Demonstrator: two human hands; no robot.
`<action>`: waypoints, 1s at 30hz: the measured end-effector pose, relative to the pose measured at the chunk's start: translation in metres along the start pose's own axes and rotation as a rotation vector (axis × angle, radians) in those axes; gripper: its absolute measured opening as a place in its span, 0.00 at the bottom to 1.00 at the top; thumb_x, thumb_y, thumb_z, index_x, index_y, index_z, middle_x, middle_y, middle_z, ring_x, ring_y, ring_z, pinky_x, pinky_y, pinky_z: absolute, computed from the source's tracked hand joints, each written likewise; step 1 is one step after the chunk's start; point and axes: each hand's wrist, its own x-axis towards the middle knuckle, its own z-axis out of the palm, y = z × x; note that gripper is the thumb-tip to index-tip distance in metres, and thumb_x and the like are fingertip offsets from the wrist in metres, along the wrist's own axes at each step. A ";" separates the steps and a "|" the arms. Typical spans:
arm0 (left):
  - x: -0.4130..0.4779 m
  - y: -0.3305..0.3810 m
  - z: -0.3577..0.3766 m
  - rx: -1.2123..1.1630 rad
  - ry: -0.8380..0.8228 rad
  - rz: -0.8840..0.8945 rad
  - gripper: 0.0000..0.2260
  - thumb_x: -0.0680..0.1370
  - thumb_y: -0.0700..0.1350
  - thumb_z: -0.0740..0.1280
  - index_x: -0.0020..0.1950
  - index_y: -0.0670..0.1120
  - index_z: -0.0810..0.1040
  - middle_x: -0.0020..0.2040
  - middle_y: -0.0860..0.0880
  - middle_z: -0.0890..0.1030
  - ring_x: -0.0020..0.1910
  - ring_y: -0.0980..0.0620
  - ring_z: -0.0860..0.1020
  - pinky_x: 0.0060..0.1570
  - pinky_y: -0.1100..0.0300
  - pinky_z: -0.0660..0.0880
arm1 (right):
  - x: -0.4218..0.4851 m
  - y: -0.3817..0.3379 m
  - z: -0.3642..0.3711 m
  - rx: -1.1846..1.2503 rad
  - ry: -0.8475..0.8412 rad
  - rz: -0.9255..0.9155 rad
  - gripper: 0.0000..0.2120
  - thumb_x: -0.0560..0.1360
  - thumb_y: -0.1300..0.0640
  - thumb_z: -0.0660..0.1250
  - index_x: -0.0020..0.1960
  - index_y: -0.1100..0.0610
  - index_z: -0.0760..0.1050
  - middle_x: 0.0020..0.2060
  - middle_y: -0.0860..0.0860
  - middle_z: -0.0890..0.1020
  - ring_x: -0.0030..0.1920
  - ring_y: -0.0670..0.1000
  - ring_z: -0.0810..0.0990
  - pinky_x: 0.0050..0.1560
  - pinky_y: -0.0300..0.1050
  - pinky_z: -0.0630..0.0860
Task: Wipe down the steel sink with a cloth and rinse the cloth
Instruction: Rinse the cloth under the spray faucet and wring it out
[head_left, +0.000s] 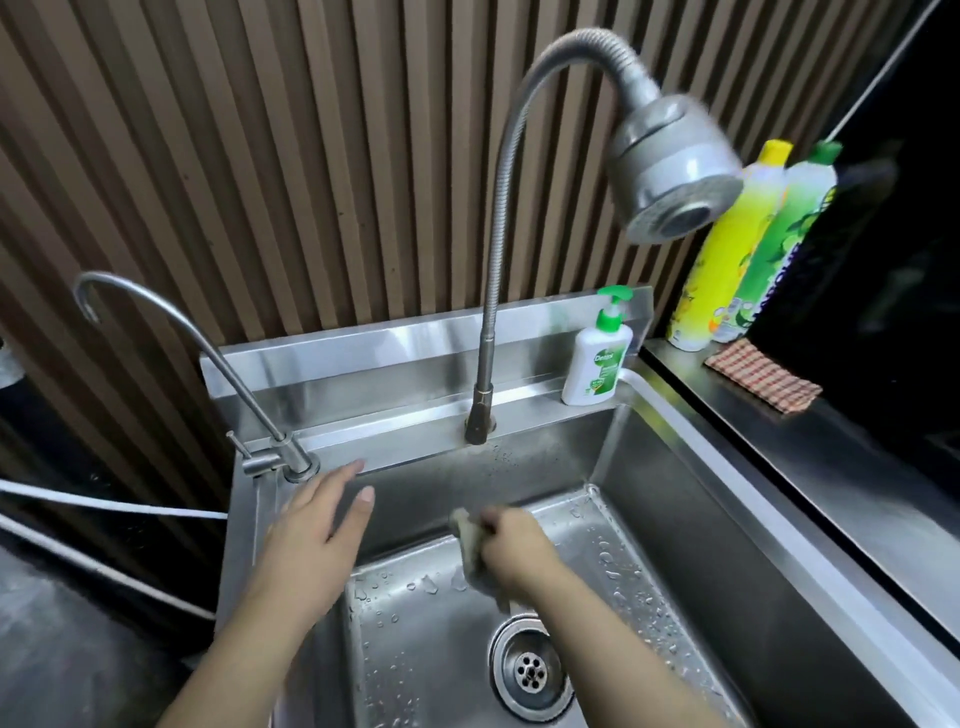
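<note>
The steel sink (644, 525) fills the lower middle, its floor dotted with water drops around the round drain (530, 670). My right hand (514, 551) grips a small grey-green cloth (467, 545) low in the basin, near the back wall. My left hand (317, 525) hovers with straight fingers over the sink's back left corner, just below the small tap, holding nothing. The flexible faucet (493, 291) rises from the back ledge, and its spray head (675, 176) hangs high on the right. No water runs from it.
A thin curved tap (218, 353) stands at the back left corner. A white soap pump bottle (597, 358) sits on the back ledge. Yellow and green detergent bottles (737, 249) and a checked cloth (763, 374) lie on the right counter. White hoses run at left.
</note>
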 end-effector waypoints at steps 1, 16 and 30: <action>0.001 0.024 -0.004 -0.177 -0.033 0.005 0.15 0.75 0.61 0.58 0.60 0.63 0.73 0.63 0.59 0.74 0.65 0.56 0.70 0.65 0.56 0.64 | -0.014 0.012 -0.007 0.130 0.023 0.027 0.16 0.72 0.71 0.57 0.40 0.53 0.77 0.37 0.54 0.84 0.34 0.49 0.80 0.33 0.42 0.76; 0.010 0.287 -0.052 -0.719 0.113 0.073 0.13 0.76 0.59 0.61 0.52 0.52 0.77 0.46 0.50 0.83 0.48 0.54 0.81 0.58 0.54 0.75 | -0.103 0.064 -0.144 1.533 -0.364 0.036 0.30 0.77 0.40 0.52 0.61 0.63 0.74 0.57 0.66 0.79 0.59 0.69 0.76 0.66 0.71 0.61; 0.011 0.294 -0.031 -0.701 0.134 0.056 0.17 0.71 0.57 0.69 0.50 0.45 0.74 0.42 0.48 0.82 0.43 0.48 0.84 0.47 0.57 0.79 | -0.106 0.023 -0.152 0.720 0.005 -0.502 0.17 0.77 0.61 0.65 0.62 0.46 0.74 0.56 0.45 0.81 0.58 0.41 0.78 0.59 0.38 0.73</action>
